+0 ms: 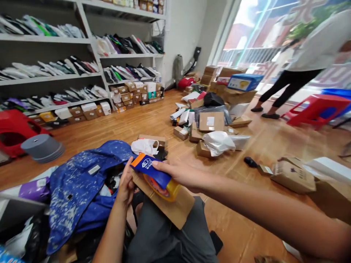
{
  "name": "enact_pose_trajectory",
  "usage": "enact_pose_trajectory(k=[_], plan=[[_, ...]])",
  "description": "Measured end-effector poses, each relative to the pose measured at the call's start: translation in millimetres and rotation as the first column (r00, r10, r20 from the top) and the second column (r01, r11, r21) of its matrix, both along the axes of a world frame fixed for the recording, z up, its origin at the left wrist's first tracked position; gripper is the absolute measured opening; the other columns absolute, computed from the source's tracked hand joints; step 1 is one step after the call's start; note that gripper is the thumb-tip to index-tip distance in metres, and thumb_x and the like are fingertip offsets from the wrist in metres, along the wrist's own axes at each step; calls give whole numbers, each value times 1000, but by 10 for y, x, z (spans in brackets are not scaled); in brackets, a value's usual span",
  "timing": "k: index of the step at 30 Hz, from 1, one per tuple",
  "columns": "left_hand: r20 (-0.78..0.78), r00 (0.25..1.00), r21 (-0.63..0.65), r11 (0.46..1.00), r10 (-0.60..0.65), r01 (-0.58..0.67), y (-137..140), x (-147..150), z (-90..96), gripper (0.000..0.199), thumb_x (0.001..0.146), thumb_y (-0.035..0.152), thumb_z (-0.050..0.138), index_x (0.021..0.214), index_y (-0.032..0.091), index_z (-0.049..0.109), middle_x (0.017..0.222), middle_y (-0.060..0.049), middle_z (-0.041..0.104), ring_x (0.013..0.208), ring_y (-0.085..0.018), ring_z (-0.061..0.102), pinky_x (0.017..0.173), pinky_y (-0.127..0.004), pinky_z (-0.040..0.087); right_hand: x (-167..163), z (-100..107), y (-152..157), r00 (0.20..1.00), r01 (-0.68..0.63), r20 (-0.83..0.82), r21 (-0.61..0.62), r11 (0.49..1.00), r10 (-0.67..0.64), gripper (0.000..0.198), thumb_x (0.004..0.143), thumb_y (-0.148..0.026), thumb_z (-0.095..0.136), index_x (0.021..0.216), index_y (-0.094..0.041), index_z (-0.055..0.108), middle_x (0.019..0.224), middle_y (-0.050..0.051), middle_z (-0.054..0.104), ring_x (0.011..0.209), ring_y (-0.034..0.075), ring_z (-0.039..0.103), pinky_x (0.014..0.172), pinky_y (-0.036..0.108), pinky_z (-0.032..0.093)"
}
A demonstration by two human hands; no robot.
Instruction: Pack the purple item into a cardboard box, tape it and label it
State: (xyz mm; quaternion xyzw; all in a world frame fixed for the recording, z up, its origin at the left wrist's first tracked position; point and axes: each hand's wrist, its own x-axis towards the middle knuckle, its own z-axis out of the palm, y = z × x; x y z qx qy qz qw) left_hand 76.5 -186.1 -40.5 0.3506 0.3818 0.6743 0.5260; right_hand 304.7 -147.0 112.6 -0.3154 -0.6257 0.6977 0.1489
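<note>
A tape dispenser (157,172) with a blue body, an orange edge and a roll of yellow tape is gripped in my right hand (179,174), thumb on top. It lies over a flat-sided brown cardboard box (178,210) on my lap. My left hand (126,183) is closed around the far left end of the box, close to the dispenser's orange edge. The dispenser hides part of the box's upper face. Grey trousers (161,233) show beneath the box.
To my left lies a large blue bag (79,182) with parcels in it. Cartons and wrapped parcels (211,122) are heaped ahead on the wooden floor. Shelves (60,40) of packages line the wall. A person (309,58) stands right, near a red stool (315,109).
</note>
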Motion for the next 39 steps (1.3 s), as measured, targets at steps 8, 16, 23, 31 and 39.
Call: enact_pose_trajectory(k=[8, 16, 23, 31, 39], plan=[[-453, 887, -58, 990, 89, -129, -147, -182, 3, 58, 82, 54, 86, 130, 22, 80, 135, -11, 78, 135, -38, 66, 120, -46, 47, -328, -104, 109, 995, 18, 97, -51, 999, -13, 64, 91, -78, 71, 74, -17, 69, 62, 5, 71, 51, 14, 62, 53, 24, 50], [-302, 949, -138, 981, 91, -138, -48, -101, -237, 59, 85, 51, 81, 135, 20, 79, 139, -11, 77, 130, -36, 70, 109, -40, 55, 162, 16, -9, 966, 43, 253, 29, 999, -49, 59, 94, -78, 68, 85, -19, 72, 72, 6, 74, 59, 17, 62, 55, 28, 49], [-275, 961, -154, 987, 5, -49, -44, 67, -303, 70, 81, 52, 85, 142, 20, 76, 146, -12, 74, 139, -36, 65, 115, -38, 51, 989, -26, -525, 950, 143, 269, 69, 987, -157, 62, 89, -83, 69, 89, -21, 71, 79, 4, 69, 70, 19, 60, 64, 29, 48], [-350, 936, -195, 980, -39, -32, -172, 474, -299, 67, 83, 56, 82, 140, 20, 77, 139, -11, 77, 129, -35, 70, 111, -39, 53, 1340, -447, -1242, 921, 355, 209, -99, 929, -330, 64, 88, -82, 71, 105, -20, 74, 95, 7, 73, 81, 21, 63, 76, 33, 53], [-352, 876, -295, 927, -330, 231, -297, 211, -66, 71, 79, 45, 80, 146, 22, 73, 154, -10, 68, 148, -41, 56, 124, -45, 41, 1274, -601, -1589, 916, 402, 120, -243, 883, -384, 64, 91, -81, 70, 103, -18, 70, 95, 7, 72, 87, 22, 65, 84, 35, 53]])
